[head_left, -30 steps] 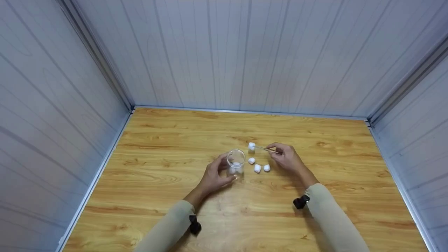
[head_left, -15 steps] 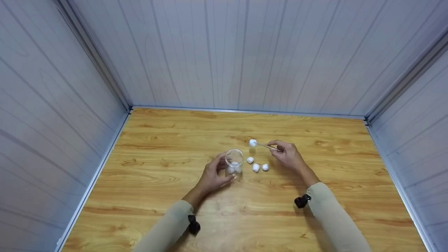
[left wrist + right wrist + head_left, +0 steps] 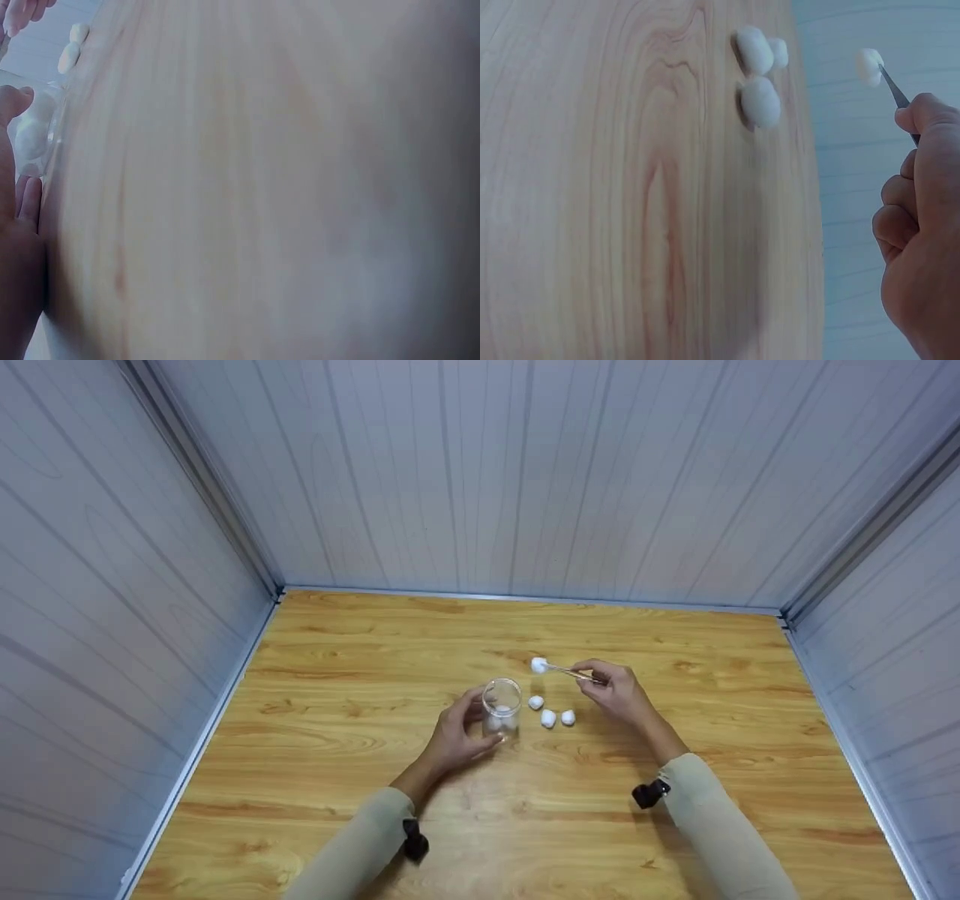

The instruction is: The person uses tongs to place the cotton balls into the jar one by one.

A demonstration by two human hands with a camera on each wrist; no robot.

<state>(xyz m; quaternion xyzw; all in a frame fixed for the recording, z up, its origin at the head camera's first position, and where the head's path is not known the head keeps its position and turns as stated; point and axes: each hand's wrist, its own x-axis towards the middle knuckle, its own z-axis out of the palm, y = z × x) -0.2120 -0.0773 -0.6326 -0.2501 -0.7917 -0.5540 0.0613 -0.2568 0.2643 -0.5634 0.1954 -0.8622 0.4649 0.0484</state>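
My left hand (image 3: 457, 733) curls round a clear glass jar (image 3: 512, 725) that stands upright on the table, its round mouth facing up. Several white cotton balls (image 3: 31, 139) lie inside the jar. Between thumb and fingers, my right hand (image 3: 615, 690) pinches metal tweezers (image 3: 895, 88). Their tips hold one cotton ball (image 3: 868, 67), raised above the table behind and to the right of the jar. Three loose cotton balls sit on the wood between the jar and my right hand: one nearest the jar (image 3: 535, 703), one in the middle (image 3: 548, 719) and one on the right (image 3: 568, 718).
The wood-grain table (image 3: 360, 660) is bounded by pale panels: a back wall (image 3: 480, 480), a left wall (image 3: 112, 622) and a right wall (image 3: 900, 645). A small black camera sits on each wrist, the left one (image 3: 415, 841) and the right one (image 3: 650, 793).
The cotton ball in the tweezers has risen off the table, with my right hand lifting slightly. My left hand stays on the jar; the view has shifted a little.
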